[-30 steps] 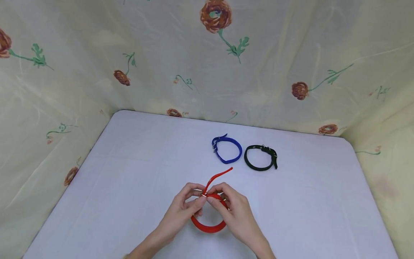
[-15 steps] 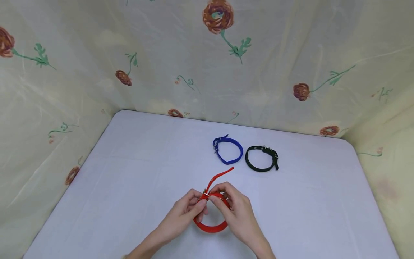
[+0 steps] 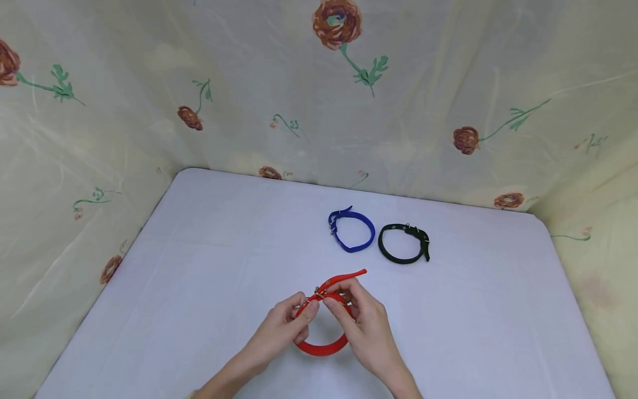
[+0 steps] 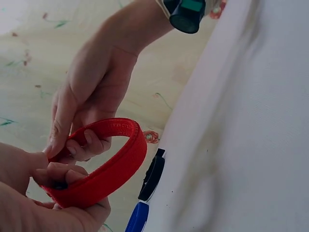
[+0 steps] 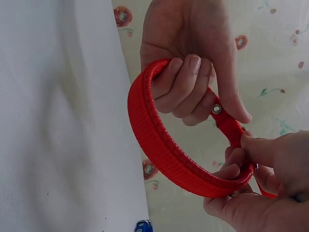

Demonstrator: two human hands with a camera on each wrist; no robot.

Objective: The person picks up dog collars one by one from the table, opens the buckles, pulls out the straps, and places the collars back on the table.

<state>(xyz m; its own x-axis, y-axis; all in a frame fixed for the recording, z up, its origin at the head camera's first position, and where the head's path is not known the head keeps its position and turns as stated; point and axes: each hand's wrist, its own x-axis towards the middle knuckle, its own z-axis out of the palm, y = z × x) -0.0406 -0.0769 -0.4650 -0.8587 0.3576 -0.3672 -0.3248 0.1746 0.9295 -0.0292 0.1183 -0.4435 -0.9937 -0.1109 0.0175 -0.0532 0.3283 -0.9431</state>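
A red buckled collar (image 3: 323,350), bent into a loop, is held up between both hands over the table. My left hand (image 3: 282,331) pinches the strap on the left of the metal buckle (image 3: 319,295), thumb on top. On the buckle's other side my right hand (image 3: 366,327) grips the collar between thumb and fingers. The strap's free end (image 3: 351,275) passes through the buckle and points to the upper right, by the right index finger. In the right wrist view a metal eyelet (image 5: 217,109) shows on the strap near the left thumb.
Beyond the hands, a blue collar (image 3: 371,233) and a black collar (image 3: 396,259) lie buckled into loops side by side on the white table (image 3: 209,266). Flower-patterned cloth (image 3: 399,122) hangs around the table's back and sides.
The free end of the red strap has dropped lower and leans flatter to the right. My left hand has shifted slightly along the strap away from the buckle. The right hand keeps its grip.
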